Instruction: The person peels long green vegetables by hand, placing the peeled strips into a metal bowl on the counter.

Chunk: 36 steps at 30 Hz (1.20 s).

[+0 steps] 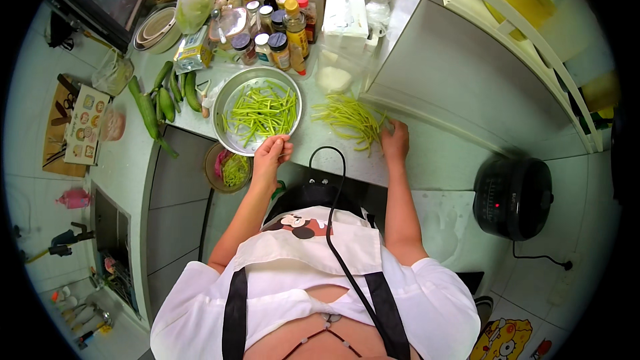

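A round metal bowl (220, 132) sits near the counter's front edge, with cut thin green stems (261, 112) inside. My left hand (272, 153) is at its near rim, the fingers pinched together; anything between them is too small to make out. To the right of the bowl, a loose pile of longer green stems (348, 120) lies on the counter. At the right end of that pile, my right hand (395, 139) has its fingers curled against the stem ends. Below the counter edge, a bin (245, 183) contains green scraps and something pink.
Green gourds (148, 112) and a peeler (205, 101) lie left of the bowl. Seasoning bottles and jars (279, 52) crowd behind it. A white box (345, 13) stands at the back. On the right are a pale cabinet (467, 60) and a black cooker (512, 198).
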Tool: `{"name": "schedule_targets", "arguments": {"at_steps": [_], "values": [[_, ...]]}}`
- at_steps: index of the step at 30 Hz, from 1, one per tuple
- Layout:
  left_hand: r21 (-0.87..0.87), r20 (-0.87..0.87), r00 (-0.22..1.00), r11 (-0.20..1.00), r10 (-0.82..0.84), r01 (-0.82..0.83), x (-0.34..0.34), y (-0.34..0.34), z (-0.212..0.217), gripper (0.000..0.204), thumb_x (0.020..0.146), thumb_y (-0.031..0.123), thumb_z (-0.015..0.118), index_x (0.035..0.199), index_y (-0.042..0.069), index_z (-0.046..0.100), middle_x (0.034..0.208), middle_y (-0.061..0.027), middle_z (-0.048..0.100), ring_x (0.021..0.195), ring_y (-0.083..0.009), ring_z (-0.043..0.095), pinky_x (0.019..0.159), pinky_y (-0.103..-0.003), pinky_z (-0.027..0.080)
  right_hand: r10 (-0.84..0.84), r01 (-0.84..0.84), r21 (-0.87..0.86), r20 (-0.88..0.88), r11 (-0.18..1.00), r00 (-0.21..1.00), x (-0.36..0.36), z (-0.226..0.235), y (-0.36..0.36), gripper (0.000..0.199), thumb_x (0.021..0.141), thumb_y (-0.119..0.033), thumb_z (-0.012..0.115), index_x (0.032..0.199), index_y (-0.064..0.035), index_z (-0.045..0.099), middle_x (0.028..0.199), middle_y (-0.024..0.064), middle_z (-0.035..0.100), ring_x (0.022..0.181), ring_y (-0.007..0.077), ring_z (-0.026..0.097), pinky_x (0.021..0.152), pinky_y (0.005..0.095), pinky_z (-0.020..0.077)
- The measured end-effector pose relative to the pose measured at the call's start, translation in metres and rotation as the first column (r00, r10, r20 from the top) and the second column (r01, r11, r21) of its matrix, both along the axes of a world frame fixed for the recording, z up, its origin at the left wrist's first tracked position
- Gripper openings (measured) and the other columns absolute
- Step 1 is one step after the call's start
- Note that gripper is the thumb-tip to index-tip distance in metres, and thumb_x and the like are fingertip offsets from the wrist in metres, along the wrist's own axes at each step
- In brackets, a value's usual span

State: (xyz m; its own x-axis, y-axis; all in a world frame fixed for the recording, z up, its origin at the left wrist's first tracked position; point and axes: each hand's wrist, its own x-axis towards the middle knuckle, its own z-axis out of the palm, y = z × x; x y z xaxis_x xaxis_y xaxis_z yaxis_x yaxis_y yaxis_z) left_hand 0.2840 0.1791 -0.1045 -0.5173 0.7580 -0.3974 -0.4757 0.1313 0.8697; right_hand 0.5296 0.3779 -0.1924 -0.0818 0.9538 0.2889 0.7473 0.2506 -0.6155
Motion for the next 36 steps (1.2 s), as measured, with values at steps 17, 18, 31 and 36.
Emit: {"name": "schedule_targets", "arguments": {"at_steps": [17,18,31,36], "values": [[0.01,0.005,0.999,0.999,-0.042,0.042,-0.065,-0.013,0.005,0.018,0.092,0.02,0.052,0.1,0.007,0.062,0.083,-0.0001,0.062,0.073,-0.0083,0.057,0.068,-0.023,0.045,-0.288,0.287,-0.149,0.014,0.946,0.957,-0.025,0.052,-0.012,0.022,0.074,-0.028,0.07,0.08,-0.0067,0.067,0.076,0.0086,0.067,0.069,0.0257,0.063,0.063,0.0361,0.0483],[0.023,0.008,0.998,0.998,-0.06,0.06,-0.07,-0.014,0.005,0.018,0.093,0.02,0.052,0.1,0.008,0.062,0.083,-0.0001,0.062,0.074,-0.0085,0.057,0.069,-0.023,0.046,-0.304,0.298,-0.124,-0.033,0.946,0.952,-0.025,0.058,-0.015,0.021,0.075,-0.026,0.07,0.08,-0.0063,0.067,0.075,0.0085,0.066,0.067,0.0247,0.062,0.062,0.0354,0.0481],[0.111,-0.095,0.992,0.99,-0.079,0.089,-0.097,-0.022,0.026,0.021,0.091,0.017,0.053,0.108,0.008,0.061,0.087,-0.0004,0.061,0.078,-0.0075,0.055,0.07,-0.022,0.044,-0.002,-0.236,-0.25,-0.69,0.939,0.724,-0.077,0.151,-0.094,0.01,0.079,-0.009,0.071,0.081,-0.0033,0.063,0.07,-0.005,0.056,0.061,0.0018,0.047,0.056,0.016,0.0367],[0.226,-0.529,0.849,0.964,-0.002,0.143,-0.093,-0.016,0.06,0.032,0.086,0.003,0.055,0.118,0.005,0.055,0.114,-0.0056,0.049,0.086,-0.0092,0.054,0.074,-0.024,0.045,0.079,-0.424,-0.243,-0.786,0.872,0.613,-0.105,0.17,-0.116,0.012,0.077,-0.006,0.072,0.082,-0.0029,0.062,0.077,-0.0019,0.06,0.064,0.0029,0.049,0.058,0.0162,0.0387]]}}
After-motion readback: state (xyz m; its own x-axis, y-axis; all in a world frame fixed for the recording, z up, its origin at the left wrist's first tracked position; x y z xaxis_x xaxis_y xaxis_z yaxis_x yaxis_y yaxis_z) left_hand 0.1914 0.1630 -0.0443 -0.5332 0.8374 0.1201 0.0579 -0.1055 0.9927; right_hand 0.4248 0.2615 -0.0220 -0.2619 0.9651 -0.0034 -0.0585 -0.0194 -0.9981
